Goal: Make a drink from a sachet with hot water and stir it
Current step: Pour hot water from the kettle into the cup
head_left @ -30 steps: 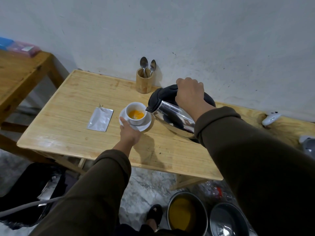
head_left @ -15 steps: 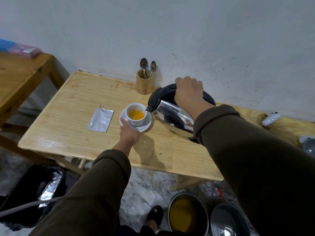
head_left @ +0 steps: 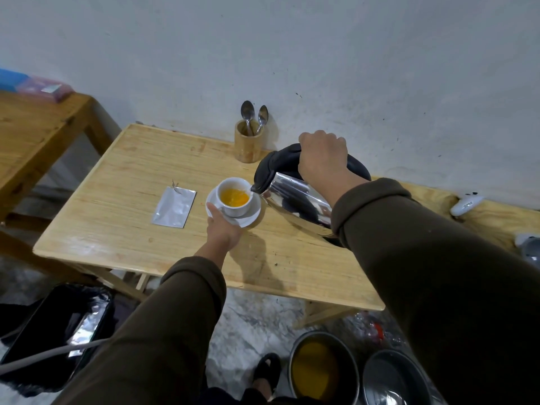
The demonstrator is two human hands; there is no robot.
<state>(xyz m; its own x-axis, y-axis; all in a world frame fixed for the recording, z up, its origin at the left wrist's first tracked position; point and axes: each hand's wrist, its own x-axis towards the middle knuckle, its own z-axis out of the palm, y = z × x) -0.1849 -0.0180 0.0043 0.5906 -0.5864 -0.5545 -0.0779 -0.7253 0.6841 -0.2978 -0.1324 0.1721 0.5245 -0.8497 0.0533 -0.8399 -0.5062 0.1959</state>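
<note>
Tipped a little further than a moment ago: the kettle [head_left: 295, 200], spout now right at the rim of the cup [head_left: 233, 210]. More orange drink [head_left: 234, 197] in the cup than before, and all swirly.

Right hand [head_left: 323, 157] in a tight grip, fingers curled round the kettle's fat black handle [head_left: 280, 159]. Below the grip, the kettle's smooth, shiny metal body, like a mirror, leaning down to the left. Spout at the right edge of the cup.

Left hand [head_left: 223, 226] gripping the near edge of the saucer [head_left: 251, 213], thumb on top, fingers hidden under it. Round, white and glossy, that saucer. On it, just past the thumb, the small white cup, round and smooth.

Left of the saucer, near but not touching, a flat silver sachet [head_left: 174, 207], crinkly and shaped like a rectangle, torn at its far end. Under all of it, a pale wooden worktop [head_left: 117, 229] with long grain lines.

At the back by the rough white wall, a round wooden holder [head_left: 248, 149] with two metal spoons [head_left: 247, 112] standing in it, bowls up.

Down on the floor, two round metal pots [head_left: 321, 369], one with yellow liquid inside.
</note>
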